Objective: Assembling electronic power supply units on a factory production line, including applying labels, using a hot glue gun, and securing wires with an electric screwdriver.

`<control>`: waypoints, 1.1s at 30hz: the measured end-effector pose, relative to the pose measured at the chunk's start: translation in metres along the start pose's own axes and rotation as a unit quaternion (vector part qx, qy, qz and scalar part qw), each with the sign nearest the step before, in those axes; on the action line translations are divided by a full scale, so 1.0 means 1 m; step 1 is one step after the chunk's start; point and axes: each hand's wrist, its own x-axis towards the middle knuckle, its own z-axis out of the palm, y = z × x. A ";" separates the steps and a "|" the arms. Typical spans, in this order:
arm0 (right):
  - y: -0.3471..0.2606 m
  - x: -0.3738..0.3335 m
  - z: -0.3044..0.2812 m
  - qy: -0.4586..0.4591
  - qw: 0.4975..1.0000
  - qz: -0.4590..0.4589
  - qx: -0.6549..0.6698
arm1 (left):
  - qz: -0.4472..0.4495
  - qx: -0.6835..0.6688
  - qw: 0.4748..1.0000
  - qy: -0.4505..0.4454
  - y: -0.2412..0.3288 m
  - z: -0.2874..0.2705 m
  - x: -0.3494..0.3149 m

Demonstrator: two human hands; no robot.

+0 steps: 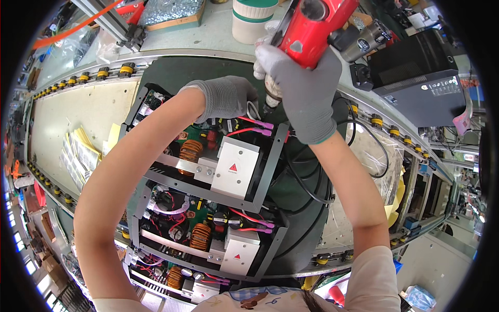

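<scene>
My right hand (306,93), in a grey glove with pale fingertips, grips a red power driver (312,39) at the top. Its nose end (273,93) points down beside the far right corner of an open-framed electronics unit (265,179). My left hand (226,98), also gloved, is closed at that unit's far edge, just left of the nose. Its fingertips are mostly hidden, and a small metal loop shows beside them. Inside the unit are a copper-wound coil (191,151), a white heatsink plate (235,167) with a red warning triangle, and red wires with pink terminals (263,128).
Nearer me stand two similar units (241,253), (204,291) on the green mat (306,239). Black cables (306,190) run along their right. Roller tracks (104,72) border the line. Yellow-edged label sheets (80,156) lie left; a white tub (252,26) and black computer case (416,67) stand beyond.
</scene>
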 end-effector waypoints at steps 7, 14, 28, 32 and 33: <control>-0.001 -0.017 0.009 0.014 0.995 -0.092 -0.041 | 0.091 -0.052 0.994 0.030 -0.033 0.017 0.015; -0.001 -0.017 0.014 0.036 0.991 -0.126 -0.032 | 0.073 0.114 0.991 -0.004 -0.007 0.005 0.011; -0.001 -0.018 0.015 -0.034 0.983 -0.140 -0.112 | 0.035 -0.273 0.961 -0.004 0.000 0.002 -0.015; 0.003 -0.017 0.018 -0.009 0.990 -0.129 -0.060 | 0.062 -0.323 0.944 0.002 -0.006 0.004 -0.015; 0.004 -0.016 0.020 -0.001 0.991 -0.124 -0.040 | 0.035 -0.294 0.955 0.007 -0.007 0.005 -0.012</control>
